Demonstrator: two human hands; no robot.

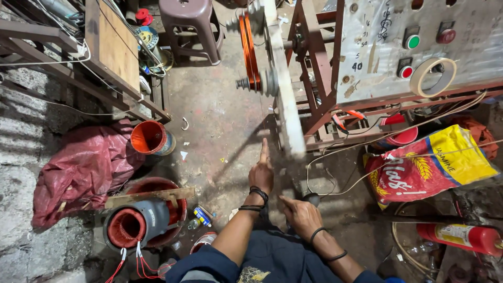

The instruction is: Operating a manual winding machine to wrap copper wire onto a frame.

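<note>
My left hand (262, 175) reaches forward over the concrete floor with its index finger stretched out straight and the other fingers curled; nothing shows in it. Its fingertip points toward a blurred white bar (285, 89) on a rusty metal frame (319, 78). A coil of copper wire (250, 50) sits on the shaft behind that bar. My right hand (299, 214) is lower and to the right, fingers closed around a small dark knob (313, 198). Both wrists carry black bands.
A grey motor housing with red windings (133, 225) lies at lower left beside a red bucket (149, 137) and red cloth (84, 167). A panel with green and red buttons (414, 42), tape roll (432, 77), printed sack (429, 165) and red extinguisher (461, 236) stand on the right.
</note>
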